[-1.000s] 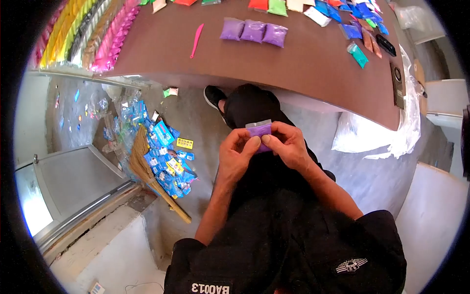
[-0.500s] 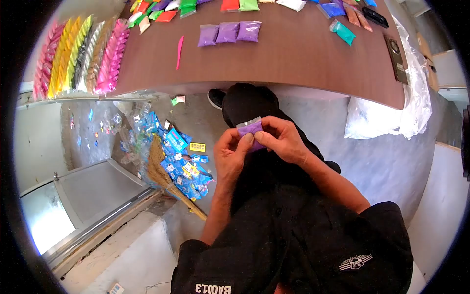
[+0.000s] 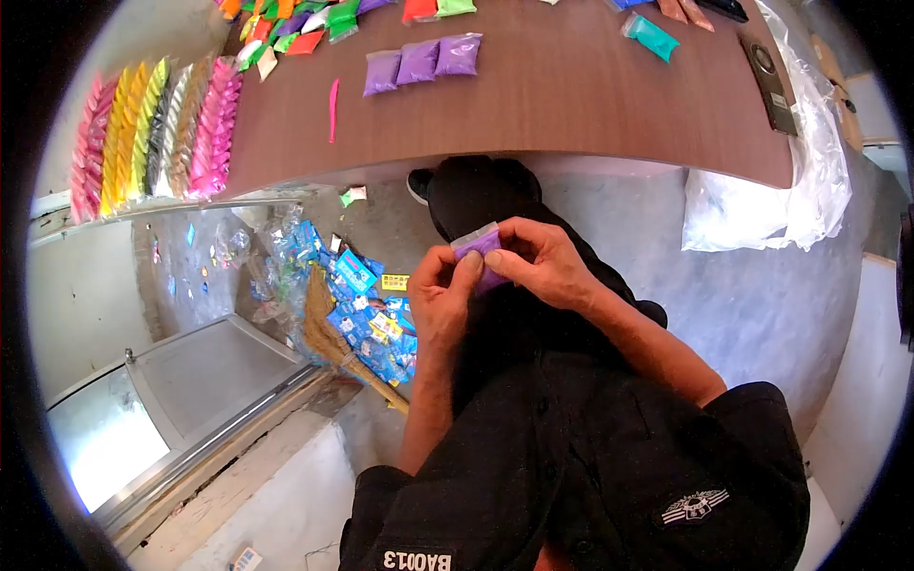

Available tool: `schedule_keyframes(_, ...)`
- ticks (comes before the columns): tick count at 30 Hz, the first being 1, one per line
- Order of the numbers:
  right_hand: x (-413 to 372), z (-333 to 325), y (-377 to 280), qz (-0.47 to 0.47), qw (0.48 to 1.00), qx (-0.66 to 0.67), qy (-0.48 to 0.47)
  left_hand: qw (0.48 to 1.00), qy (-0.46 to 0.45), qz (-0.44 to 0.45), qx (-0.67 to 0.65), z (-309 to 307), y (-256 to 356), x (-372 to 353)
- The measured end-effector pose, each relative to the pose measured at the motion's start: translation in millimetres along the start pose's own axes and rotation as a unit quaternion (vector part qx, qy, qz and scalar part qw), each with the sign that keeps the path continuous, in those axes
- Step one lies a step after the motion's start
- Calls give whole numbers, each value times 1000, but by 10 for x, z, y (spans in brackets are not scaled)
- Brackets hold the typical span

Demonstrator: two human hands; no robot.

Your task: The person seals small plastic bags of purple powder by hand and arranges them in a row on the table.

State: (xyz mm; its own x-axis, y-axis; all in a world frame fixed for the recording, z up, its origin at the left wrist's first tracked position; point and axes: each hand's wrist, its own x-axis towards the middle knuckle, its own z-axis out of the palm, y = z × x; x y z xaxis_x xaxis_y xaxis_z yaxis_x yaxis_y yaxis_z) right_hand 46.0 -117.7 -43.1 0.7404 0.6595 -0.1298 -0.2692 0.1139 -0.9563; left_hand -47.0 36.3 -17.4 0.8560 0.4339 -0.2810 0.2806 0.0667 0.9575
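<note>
A small clear packet with purple filling (image 3: pixel 479 244) is held in front of my lap, below the table edge. My left hand (image 3: pixel 444 290) pinches it from the left, thumb on its face. From the other side my right hand (image 3: pixel 545 265) grips the same packet, its thumb also pressed on the front. The packet's clear top strip sticks up above the fingers, while its lower part is partly hidden. Ahead on the table, three similar purple packets (image 3: pixel 417 63) lie side by side. A pink plastic stick (image 3: pixel 333 110) lies left of them.
The brown table (image 3: pixel 571 105) spans the top. Rows of coloured packets (image 3: pixel 211 133) stand at its left, with a mixed pile (image 3: pixel 303 21) behind. A teal packet (image 3: pixel 651 38) and a dark phone-like device (image 3: pixel 767 84) lie right. A broom (image 3: pixel 333 338) and blue wrappers (image 3: pixel 367 324) are on the floor.
The view has shifted slightly, moving the table contents up and the floor items to the right. Both hands keep hold of the purple packet, with the thumbs slightly shifted on it.
</note>
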Motion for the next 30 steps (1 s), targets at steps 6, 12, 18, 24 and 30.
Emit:
schedule_keyframes(6,-6,-73,16,9,1000,4,0,1000,23,-4,0,140,50,7)
schedule_keyframes(12,-30,-56,36,-15,1000,-4,-8,999,5,34,-1,68,-34,14)
schedule_keyframes(18,-39,-77,51,3,999,32,-13,1000,-1,9,-29,84,-35,38)
schedule_keyframes(24,-15,-86,36,17,995,89,26,999,-30,-32,12,103,-16,-24)
schedule_keyframes(30,-5,-11,79,-46,998,39,11,999,4,3,36,42,-32,-33)
